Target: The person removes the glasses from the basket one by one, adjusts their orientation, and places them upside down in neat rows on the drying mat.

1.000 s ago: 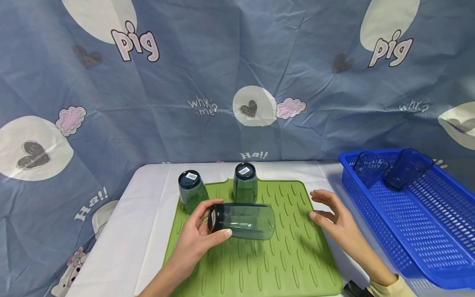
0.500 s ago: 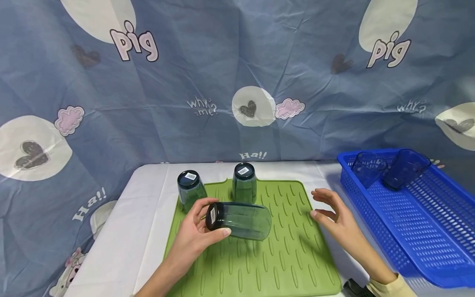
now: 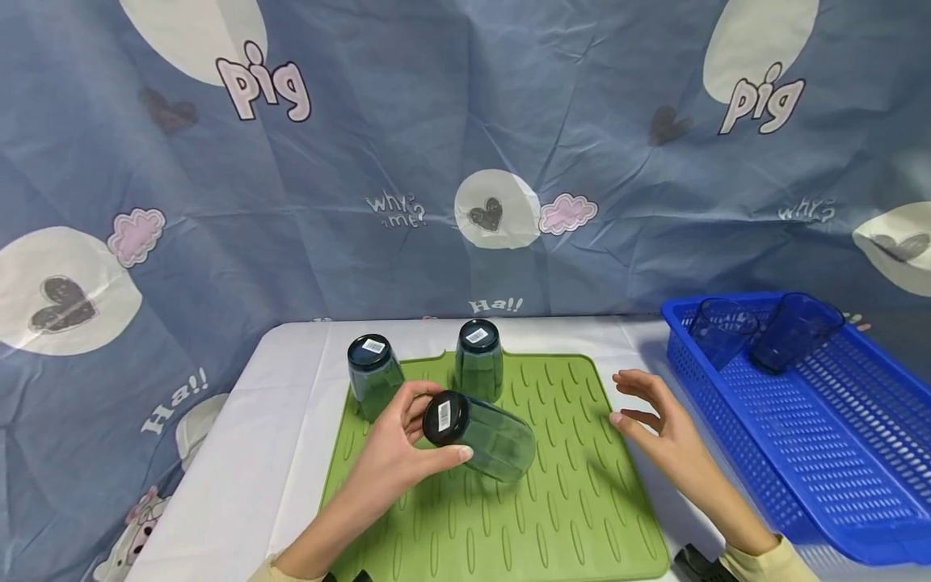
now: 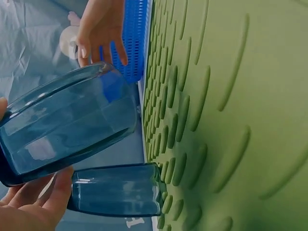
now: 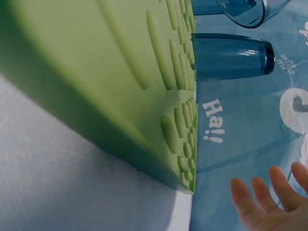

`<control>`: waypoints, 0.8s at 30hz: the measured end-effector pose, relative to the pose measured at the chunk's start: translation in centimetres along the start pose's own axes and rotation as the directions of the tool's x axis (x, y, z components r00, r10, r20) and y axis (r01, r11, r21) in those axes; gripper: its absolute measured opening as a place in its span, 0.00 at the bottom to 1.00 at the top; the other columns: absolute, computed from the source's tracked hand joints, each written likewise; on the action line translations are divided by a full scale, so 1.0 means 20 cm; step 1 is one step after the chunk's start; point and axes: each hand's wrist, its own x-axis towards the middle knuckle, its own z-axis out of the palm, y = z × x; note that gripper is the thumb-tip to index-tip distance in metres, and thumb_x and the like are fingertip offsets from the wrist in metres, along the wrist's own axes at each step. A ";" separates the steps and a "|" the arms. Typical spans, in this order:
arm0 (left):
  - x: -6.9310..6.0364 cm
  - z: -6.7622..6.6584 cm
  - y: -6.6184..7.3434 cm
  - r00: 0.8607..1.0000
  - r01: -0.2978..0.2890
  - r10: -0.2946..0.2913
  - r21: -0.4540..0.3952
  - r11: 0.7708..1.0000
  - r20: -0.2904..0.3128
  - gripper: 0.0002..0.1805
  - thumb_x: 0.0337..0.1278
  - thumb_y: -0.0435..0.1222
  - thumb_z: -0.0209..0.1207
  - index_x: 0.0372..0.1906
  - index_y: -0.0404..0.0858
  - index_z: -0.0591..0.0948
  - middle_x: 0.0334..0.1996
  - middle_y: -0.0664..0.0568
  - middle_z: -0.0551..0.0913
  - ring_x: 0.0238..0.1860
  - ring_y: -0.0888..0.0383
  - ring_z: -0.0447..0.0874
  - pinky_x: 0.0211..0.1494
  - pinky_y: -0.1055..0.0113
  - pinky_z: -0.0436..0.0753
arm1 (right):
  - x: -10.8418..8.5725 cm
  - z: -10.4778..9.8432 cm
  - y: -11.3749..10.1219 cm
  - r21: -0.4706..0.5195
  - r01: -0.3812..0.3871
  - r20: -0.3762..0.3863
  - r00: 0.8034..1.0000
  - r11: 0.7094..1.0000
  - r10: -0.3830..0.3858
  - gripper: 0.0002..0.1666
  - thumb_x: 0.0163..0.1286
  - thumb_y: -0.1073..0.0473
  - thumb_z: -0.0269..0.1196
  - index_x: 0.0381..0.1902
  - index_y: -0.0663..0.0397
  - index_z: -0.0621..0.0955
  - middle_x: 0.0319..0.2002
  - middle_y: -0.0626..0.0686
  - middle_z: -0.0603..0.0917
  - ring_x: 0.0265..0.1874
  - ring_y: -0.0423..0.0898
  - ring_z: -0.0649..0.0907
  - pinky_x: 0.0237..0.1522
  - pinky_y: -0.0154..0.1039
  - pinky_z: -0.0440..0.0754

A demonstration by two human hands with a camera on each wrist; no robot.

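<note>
In the head view my left hand (image 3: 400, 453) grips a tinted drinking glass (image 3: 498, 443) round its dark base. The glass is tilted over the mat, base up toward me and mouth pointing down to the right; the left wrist view shows it off the mat. Two similar glasses stand upside down at the back of the green ridged mat (image 3: 560, 517): one glass (image 3: 374, 376) at the left corner, another glass (image 3: 479, 364) near the middle. Off the mat's right edge my right hand (image 3: 658, 420) hovers with loosely bent fingers, holding nothing.
A blue plastic basket (image 3: 781, 485) stands on the right, with two glasses (image 3: 796, 331) leaning in its far end. White cloth (image 3: 262, 428) covers the table round the mat. A printed blue curtain (image 3: 407, 267) hangs behind.
The held glass has turned from nearly level to tilted, its mouth swinging down and its base coming up toward the camera. My left hand turned with it; the right hand stayed nearly still.
</note>
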 end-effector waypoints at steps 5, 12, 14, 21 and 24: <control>0.04 0.03 0.01 0.999 -0.029 0.028 0.060 0.998 0.022 0.36 0.37 0.39 0.79 0.57 0.47 0.75 0.49 0.56 0.83 0.52 0.57 0.80 0.64 0.53 0.74 | 0.00 0.01 0.00 -0.002 -0.001 0.002 1.000 1.000 0.001 0.31 0.67 0.71 0.64 0.66 0.56 0.68 0.61 0.54 0.74 0.59 0.52 0.74 0.55 0.36 0.79; 0.08 0.09 0.05 0.992 -0.086 0.076 0.090 0.992 0.105 0.34 0.41 0.41 0.77 0.58 0.48 0.75 0.50 0.55 0.82 0.56 0.53 0.79 0.60 0.53 0.77 | 0.00 0.00 0.02 -0.005 0.012 -0.004 1.000 1.000 -0.012 0.31 0.67 0.71 0.64 0.66 0.57 0.69 0.60 0.56 0.74 0.59 0.48 0.74 0.54 0.35 0.79; 0.10 0.11 0.06 0.987 -0.091 0.082 0.052 0.995 0.141 0.34 0.43 0.40 0.76 0.58 0.49 0.74 0.52 0.54 0.81 0.56 0.52 0.79 0.56 0.54 0.80 | 0.00 0.00 0.02 -0.009 0.010 -0.003 1.000 1.000 -0.010 0.31 0.67 0.71 0.64 0.65 0.57 0.69 0.60 0.56 0.74 0.59 0.50 0.74 0.54 0.34 0.79; 0.13 0.18 0.07 0.971 -0.096 0.111 -0.078 0.992 0.213 0.34 0.45 0.33 0.75 0.60 0.50 0.74 0.53 0.50 0.78 0.52 0.54 0.82 0.46 0.59 0.86 | 0.00 -0.01 0.01 -0.030 0.002 -0.008 1.000 1.000 -0.002 0.31 0.67 0.71 0.64 0.65 0.60 0.69 0.60 0.59 0.73 0.59 0.53 0.73 0.55 0.33 0.78; 0.14 0.21 0.07 0.965 -0.109 0.120 -0.057 0.992 0.232 0.34 0.45 0.35 0.75 0.60 0.53 0.75 0.53 0.52 0.79 0.49 0.55 0.83 0.46 0.59 0.85 | 0.00 -0.01 0.01 -0.034 0.005 -0.015 1.000 0.999 -0.005 0.30 0.67 0.71 0.63 0.65 0.63 0.68 0.60 0.58 0.74 0.58 0.48 0.74 0.55 0.33 0.78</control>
